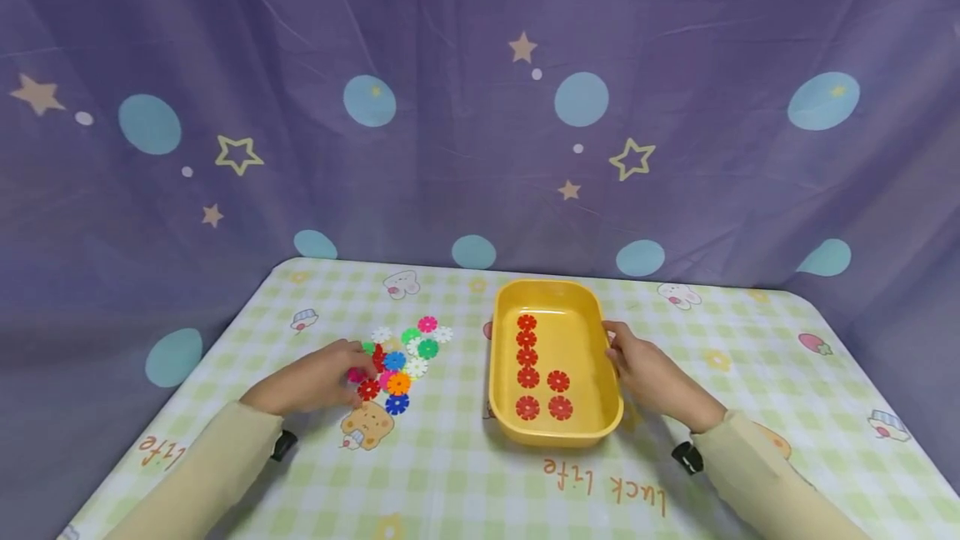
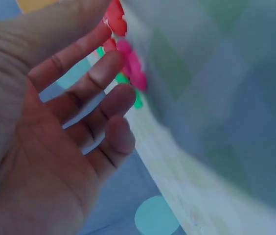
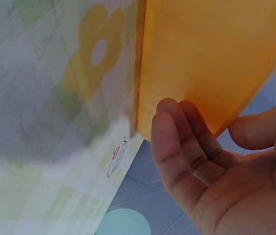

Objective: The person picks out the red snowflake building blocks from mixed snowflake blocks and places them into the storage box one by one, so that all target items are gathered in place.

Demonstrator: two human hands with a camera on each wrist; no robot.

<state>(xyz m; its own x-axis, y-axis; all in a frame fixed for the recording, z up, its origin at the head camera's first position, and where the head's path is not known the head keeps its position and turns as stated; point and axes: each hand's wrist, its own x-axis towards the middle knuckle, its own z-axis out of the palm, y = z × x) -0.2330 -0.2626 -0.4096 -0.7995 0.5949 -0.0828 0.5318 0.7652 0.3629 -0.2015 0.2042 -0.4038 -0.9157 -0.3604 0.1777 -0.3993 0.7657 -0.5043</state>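
My left hand [image 1: 322, 377] reaches into a loose pile of notched plastic snowflake discs on the table. Thumb and forefinger are apart around the pile's near-left edge, beside a red disc [image 1: 368, 390]. In the left wrist view, another red disc [image 2: 117, 19] and a pink disc [image 2: 135, 71] lie right at the fingertips. Blue [image 1: 394, 361], orange [image 1: 398, 383], green and white discs make up the rest. A yellow tray [image 1: 585, 340] stands right of the pile, with several red discs [image 1: 527, 357] inside. My right hand [image 1: 647, 369] grips its right side, thumb at the rim, fingers against the outer wall.
The table wears a green-and-white checked cloth [image 1: 450, 473] with printed cartoons and lettering. A purple curtain [image 1: 465, 107] with stars and blue ovals hangs right behind the table's far edge and down both sides.
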